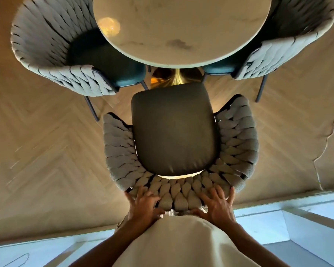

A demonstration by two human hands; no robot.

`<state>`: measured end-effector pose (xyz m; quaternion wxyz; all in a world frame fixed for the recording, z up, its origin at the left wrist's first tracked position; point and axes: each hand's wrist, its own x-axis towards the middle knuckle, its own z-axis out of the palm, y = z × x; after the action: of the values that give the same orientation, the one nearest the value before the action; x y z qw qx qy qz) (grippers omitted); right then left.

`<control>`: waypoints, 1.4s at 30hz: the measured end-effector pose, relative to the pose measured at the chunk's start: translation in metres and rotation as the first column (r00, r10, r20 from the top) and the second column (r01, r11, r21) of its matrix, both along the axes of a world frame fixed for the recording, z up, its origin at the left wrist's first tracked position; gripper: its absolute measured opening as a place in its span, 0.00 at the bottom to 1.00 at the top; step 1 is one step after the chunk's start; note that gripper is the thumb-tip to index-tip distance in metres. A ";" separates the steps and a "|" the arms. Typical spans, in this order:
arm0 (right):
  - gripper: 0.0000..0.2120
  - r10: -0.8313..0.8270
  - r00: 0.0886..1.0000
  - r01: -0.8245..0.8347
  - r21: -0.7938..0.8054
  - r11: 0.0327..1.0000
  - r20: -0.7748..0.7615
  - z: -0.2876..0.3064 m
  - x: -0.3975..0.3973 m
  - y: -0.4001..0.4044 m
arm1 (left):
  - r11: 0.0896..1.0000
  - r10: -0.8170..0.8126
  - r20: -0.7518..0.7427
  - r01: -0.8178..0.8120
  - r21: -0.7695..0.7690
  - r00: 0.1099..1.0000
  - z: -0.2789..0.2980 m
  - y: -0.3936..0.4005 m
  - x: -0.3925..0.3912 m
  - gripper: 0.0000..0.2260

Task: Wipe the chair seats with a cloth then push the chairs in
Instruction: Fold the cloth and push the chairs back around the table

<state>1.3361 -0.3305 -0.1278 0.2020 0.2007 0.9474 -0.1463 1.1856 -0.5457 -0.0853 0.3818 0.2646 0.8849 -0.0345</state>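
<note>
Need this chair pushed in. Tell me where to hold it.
Hold the woven backrest top from behind, one hand each side of centre, as the other hand shows. The curved back wraps the seat, whose open front faces the table.

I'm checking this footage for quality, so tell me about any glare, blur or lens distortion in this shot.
Head view: strong wide-angle bending curves the floor and window frames; a warm glare spot sits on the round table; the floor streaks with motion blur at left; the near chair's seat and both hands, left and right, look fairly sharp.
</note>
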 end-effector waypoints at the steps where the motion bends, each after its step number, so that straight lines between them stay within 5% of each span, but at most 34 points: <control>1: 0.35 -0.002 1.000 0.002 0.003 1.000 -0.015 0.000 -0.003 0.002 | 1.000 0.004 -0.004 -0.004 -0.027 1.000 0.001 0.005 -0.001 0.24; 18: 0.32 -0.015 0.993 0.012 -0.027 1.000 -0.113 -0.008 -0.073 0.044 | 0.992 0.045 -0.118 -0.031 0.121 0.992 -0.002 0.045 -0.072 0.23; 26: 0.41 -0.055 0.998 0.059 -0.127 0.990 0.039 0.007 -0.082 0.051 | 0.996 0.070 -0.056 -0.067 0.061 0.996 -0.017 0.049 -0.078 0.26; 30: 0.29 -0.099 0.995 0.093 -0.196 0.976 -0.023 0.010 -0.085 0.057 | 0.987 0.122 -0.051 -0.116 0.109 0.991 -0.007 0.075 -0.076 0.27; 35: 0.07 -0.355 0.852 0.236 -0.323 0.917 -0.384 0.020 -0.076 0.072 | 0.943 0.086 0.100 -0.113 0.313 0.991 0.003 0.106 -0.074 0.20; 42: 0.09 -0.608 0.661 0.468 -0.392 0.792 -0.439 0.029 -0.047 0.086 | 0.944 -0.031 0.255 -0.056 0.326 0.966 -0.005 0.127 -0.086 0.24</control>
<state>1.2893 -0.2448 -0.0983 -0.1053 0.3970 0.8349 -0.3663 1.0996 -0.4183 -0.0908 0.4436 0.3213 0.8229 0.1511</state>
